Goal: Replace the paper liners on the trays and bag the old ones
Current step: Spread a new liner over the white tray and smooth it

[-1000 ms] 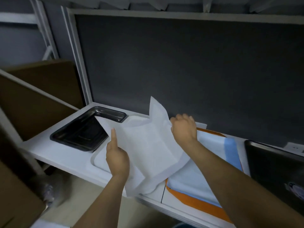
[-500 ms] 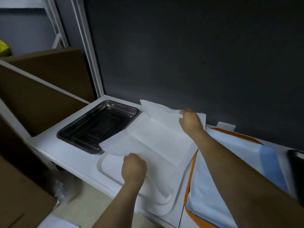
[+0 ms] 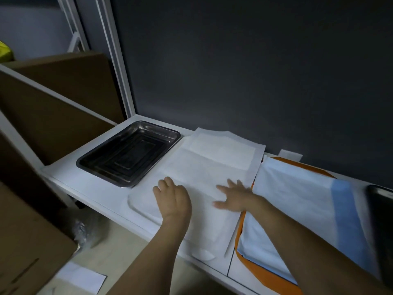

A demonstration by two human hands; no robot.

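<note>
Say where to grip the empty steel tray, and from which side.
Best pinch the steel tray by its raised rolled rim on the long left side, coming in from the front left. It lies flat on the shelf, so only the rim gives purchase, and the paper liner crowds its right side.

— What carries everything here?
— A long white laminate shelf [image 3: 68, 179], set against a dark wall panel [image 3: 255, 71].
— And directly on it?
— At the left end sits a shiny rectangular steel tray [image 3: 129, 153]. Just beside it is a white round-cornered plastic tray [image 3: 136, 202]. Next comes a flat orange tray [image 3: 241, 235]. At the right edge is a dark tray [image 3: 380, 231], cut off by the frame.
</note>
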